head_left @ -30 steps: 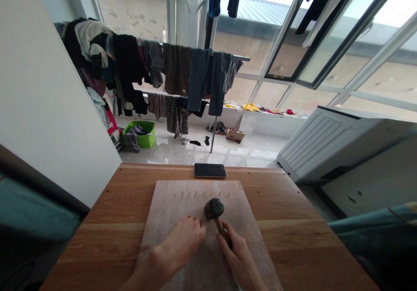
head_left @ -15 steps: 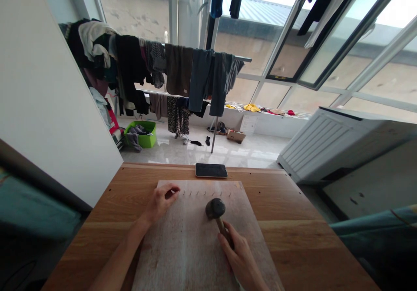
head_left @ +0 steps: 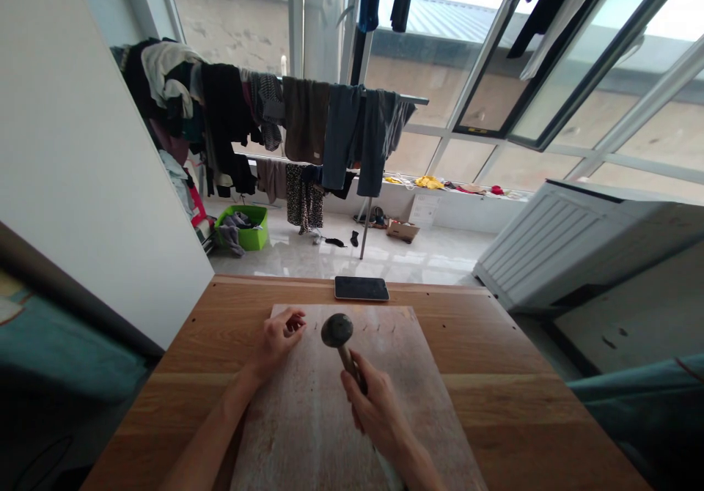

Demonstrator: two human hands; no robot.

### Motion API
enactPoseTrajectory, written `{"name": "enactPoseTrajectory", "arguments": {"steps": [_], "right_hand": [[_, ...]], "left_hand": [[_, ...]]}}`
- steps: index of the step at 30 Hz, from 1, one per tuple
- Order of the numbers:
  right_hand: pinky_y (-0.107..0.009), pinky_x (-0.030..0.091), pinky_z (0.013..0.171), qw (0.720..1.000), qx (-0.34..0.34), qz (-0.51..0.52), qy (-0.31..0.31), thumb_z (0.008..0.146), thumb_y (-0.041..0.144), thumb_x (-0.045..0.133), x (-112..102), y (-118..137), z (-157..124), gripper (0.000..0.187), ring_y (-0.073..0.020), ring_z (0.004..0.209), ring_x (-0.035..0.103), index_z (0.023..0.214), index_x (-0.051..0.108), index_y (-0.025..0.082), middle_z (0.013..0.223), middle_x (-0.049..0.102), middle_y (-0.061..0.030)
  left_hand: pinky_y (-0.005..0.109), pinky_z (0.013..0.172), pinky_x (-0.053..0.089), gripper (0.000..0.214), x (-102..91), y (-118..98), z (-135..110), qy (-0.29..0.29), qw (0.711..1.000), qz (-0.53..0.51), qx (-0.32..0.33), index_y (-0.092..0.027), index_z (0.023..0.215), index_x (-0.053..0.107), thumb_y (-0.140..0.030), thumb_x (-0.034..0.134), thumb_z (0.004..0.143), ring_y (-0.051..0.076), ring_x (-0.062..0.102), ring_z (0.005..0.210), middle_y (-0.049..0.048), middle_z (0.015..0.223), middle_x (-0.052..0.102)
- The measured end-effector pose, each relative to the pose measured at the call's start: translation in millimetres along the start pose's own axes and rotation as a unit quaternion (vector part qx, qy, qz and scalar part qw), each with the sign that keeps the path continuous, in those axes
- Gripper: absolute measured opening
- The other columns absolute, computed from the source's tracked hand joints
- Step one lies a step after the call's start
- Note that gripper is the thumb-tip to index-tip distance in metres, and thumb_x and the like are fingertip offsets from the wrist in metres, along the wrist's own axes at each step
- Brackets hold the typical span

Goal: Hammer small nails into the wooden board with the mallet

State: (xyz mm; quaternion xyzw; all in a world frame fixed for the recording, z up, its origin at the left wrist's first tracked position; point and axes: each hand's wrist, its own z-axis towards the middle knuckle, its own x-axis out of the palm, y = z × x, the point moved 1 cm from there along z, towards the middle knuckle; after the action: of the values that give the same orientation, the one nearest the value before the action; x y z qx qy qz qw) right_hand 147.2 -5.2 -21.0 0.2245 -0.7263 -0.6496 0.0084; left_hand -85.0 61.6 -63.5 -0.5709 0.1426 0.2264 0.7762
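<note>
My right hand [head_left: 377, 396] grips the wooden handle of a mallet with a dark, round head [head_left: 336, 330]. The mallet head is held over the row of nails and hides some of them. My left hand [head_left: 280, 337] rests at the far left corner of a worn wooden board [head_left: 308, 418], thumb and fingers curled close together at the row's left end. Whatever sits between those fingertips is too small to make out. Several thin nails [head_left: 379, 327] stand up from the board in a line near its far edge, some leaning slightly.
The board lies on a brown wooden table [head_left: 495, 388]. A phone [head_left: 361, 288] lies beyond the board near the table's far edge. Past the table are a laundry rack with clothes [head_left: 305, 121], a green basket [head_left: 254, 238] and a white ribbed panel [head_left: 536, 234].
My right hand has moved the mallet leftward and a little farther away, over the nails. The left hand stays at the row's left end, its fingers shifted slightly. The view has shifted a little.
</note>
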Motion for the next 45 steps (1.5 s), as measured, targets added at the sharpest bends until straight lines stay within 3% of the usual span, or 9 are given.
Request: {"name": "enactPoseTrajectory", "arguments": {"steps": [5, 9, 14, 21, 28, 36, 41, 45], "right_hand": [[-0.016, 0.036, 0.032, 0.999, -0.031, -0.009, -0.004, 0.094, 0.044, 0.046, 9.6, 14.3, 24.9, 0.039, -0.0075, 0.033, 0.046, 0.118, 0.058, 0.015, 0.053, 0.047, 0.0088], [-0.014, 0.036, 0.032, 0.999, -0.052, -0.005, -0.012, 0.096, 0.042, 0.045, 12.1, 23.3, 36.4, 0.032, -0.0069, 0.034, 0.047, 0.110, 0.058, 0.017, 0.053, 0.047, 0.0087], [-0.014, 0.032, 0.028, 1.000, -0.023, -0.006, -0.005, 0.094, 0.045, 0.046, 13.8, 27.7, 42.9, 0.030, -0.0063, 0.031, 0.045, 0.095, 0.057, 0.017, 0.054, 0.047, 0.0086], [-0.015, 0.033, 0.027, 0.999, -0.029, -0.002, -0.014, 0.094, 0.046, 0.045, 15.5, 26.8, 42.2, 0.030, -0.0069, 0.031, 0.046, 0.095, 0.056, 0.018, 0.055, 0.047, 0.0091], [-0.015, 0.033, 0.028, 1.000, -0.027, -0.014, -0.001, 0.094, 0.044, 0.045, 18.5, 26.3, 41.9, 0.029, -0.0075, 0.031, 0.045, 0.096, 0.056, 0.018, 0.053, 0.046, 0.0087], [-0.017, 0.034, 0.035, 0.997, -0.072, -0.036, -0.001, 0.098, 0.041, 0.043, 20.1, 29.7, 39.4, 0.027, -0.0078, 0.035, 0.047, 0.104, 0.058, 0.018, 0.054, 0.049, 0.0077], [-0.019, 0.034, 0.037, 0.996, -0.051, -0.076, 0.020, 0.098, 0.036, 0.043, 23.9, 22.4, 39.3, 0.026, -0.0093, 0.036, 0.047, 0.106, 0.059, 0.017, 0.055, 0.052, 0.0054], [-0.021, 0.037, 0.043, 0.992, -0.083, -0.096, 0.006, 0.099, 0.034, 0.042, 23.7, 25.8, 37.3, 0.026, -0.0109, 0.041, 0.050, 0.108, 0.059, 0.016, 0.057, 0.054, 0.0039]], "left_hand": [[0.023, 0.061, 0.053, 0.017, 3.2, 1.4, -2.1, -0.009, 1.000, -0.010, 0.007, -0.020, 0.096, 0.064, -0.025, 0.060, 0.080, 0.014, 0.067, 0.068, -0.0002, 0.080, 0.072], [0.022, 0.059, 0.050, 0.008, 3.4, -3.4, -2.4, -0.008, 1.000, 0.002, 0.018, -0.019, 0.085, 0.065, -0.026, 0.061, 0.083, 0.012, 0.061, 0.062, -0.0014, 0.072, 0.067], [0.024, 0.062, 0.050, 0.014, 0.8, -8.9, -0.8, 0.020, 0.999, 0.019, 0.025, -0.020, 0.078, 0.068, -0.030, 0.061, 0.086, 0.013, 0.058, 0.064, -0.0003, 0.071, 0.065], [0.027, 0.067, 0.050, 0.014, -3.6, -12.1, -0.6, -0.018, 0.998, 0.038, 0.041, -0.021, 0.070, 0.068, -0.027, 0.064, 0.082, 0.016, 0.059, 0.071, 0.0015, 0.071, 0.064], [0.027, 0.065, 0.048, 0.016, -2.1, -10.4, -0.6, -0.003, 0.998, 0.059, 0.037, -0.020, 0.065, 0.063, -0.024, 0.063, 0.080, 0.016, 0.058, 0.069, 0.0008, 0.070, 0.062], [0.026, 0.065, 0.046, 0.014, 1.2, -3.5, -1.1, -0.003, 0.997, 0.060, 0.040, -0.018, 0.068, 0.064, -0.022, 0.065, 0.082, 0.015, 0.058, 0.068, 0.0008, 0.070, 0.062], [0.026, 0.066, 0.045, 0.010, 1.1, -1.1, -0.6, 0.012, 0.997, 0.066, 0.037, -0.018, 0.072, 0.066, -0.019, 0.062, 0.081, 0.015, 0.057, 0.070, 0.0004, 0.071, 0.062], [0.026, 0.066, 0.044, 0.008, 0.2, -0.7, -1.5, 0.009, 0.997, 0.066, 0.034, -0.018, 0.073, 0.065, -0.019, 0.062, 0.080, 0.015, 0.056, 0.069, 0.0001, 0.070, 0.061]]}}
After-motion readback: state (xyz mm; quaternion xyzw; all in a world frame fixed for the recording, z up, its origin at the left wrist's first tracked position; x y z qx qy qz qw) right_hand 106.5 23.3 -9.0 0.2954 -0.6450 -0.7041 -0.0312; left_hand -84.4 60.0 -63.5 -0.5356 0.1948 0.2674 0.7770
